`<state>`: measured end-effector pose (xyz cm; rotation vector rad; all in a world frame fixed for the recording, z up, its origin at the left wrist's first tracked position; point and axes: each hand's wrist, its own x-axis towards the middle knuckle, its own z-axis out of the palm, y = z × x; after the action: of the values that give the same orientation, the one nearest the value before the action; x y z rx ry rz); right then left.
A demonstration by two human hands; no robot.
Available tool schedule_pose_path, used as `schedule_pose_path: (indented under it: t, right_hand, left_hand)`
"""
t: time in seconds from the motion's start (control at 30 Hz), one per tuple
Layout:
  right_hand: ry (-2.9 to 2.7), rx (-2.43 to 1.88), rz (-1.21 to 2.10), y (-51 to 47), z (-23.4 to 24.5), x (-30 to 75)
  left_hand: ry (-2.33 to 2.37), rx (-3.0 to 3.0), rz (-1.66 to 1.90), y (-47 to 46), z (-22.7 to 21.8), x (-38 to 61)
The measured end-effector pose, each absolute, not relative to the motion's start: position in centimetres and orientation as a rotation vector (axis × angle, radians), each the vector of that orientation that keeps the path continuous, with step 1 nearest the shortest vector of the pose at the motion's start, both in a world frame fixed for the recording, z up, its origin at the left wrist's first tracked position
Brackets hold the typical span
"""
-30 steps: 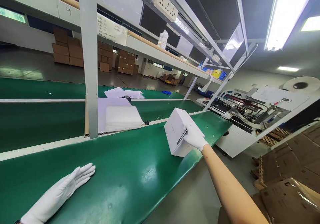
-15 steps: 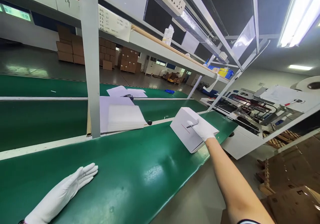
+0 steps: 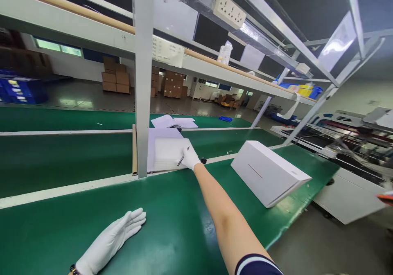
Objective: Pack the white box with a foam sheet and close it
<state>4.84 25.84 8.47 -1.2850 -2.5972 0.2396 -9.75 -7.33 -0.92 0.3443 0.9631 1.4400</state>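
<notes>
Head view, and the right hand (image 3: 190, 157) is stretched far out over the green desk (image 3: 172, 222), gloved in white, its fingers closed around a dark pen (image 3: 183, 157) while the fingertips land on the near corner of a stack of white foam sheets (image 3: 168, 154). That stack lies on a pale board just behind the upright grey post (image 3: 142, 78), across the white rail that splits the desk. Just beside the hand sits a small black knob (image 3: 203, 160), close but apart from it.

Down at the near edge, the left hand (image 3: 114, 239) lies flat on the green surface, fingers open and spread, holding nothing. Well to the right rests a long white box (image 3: 270, 172), lying on its side near the desk's edge, untouched by either hand.

Judging the reach: with the pen taking up the grip, only the free fingertips can work the foam, so a light pinch at the corner of the top sheet alone looks the clean way in, peeling one layer without dragging the pile. The flat left hand looks well placed as a brace for such a long lean. More loose papers (image 3: 175, 122) lie further back.
</notes>
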Motion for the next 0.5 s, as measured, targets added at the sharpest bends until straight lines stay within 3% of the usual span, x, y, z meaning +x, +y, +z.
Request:
schedule_pose_path:
  t: [0.5]
  right_hand:
    - [-2.592, -1.277, 0.23, 26.6, 9.4, 4.6]
  left_hand:
    - [0.945, 0.432, 1.487, -6.1, -0.4, -9.2]
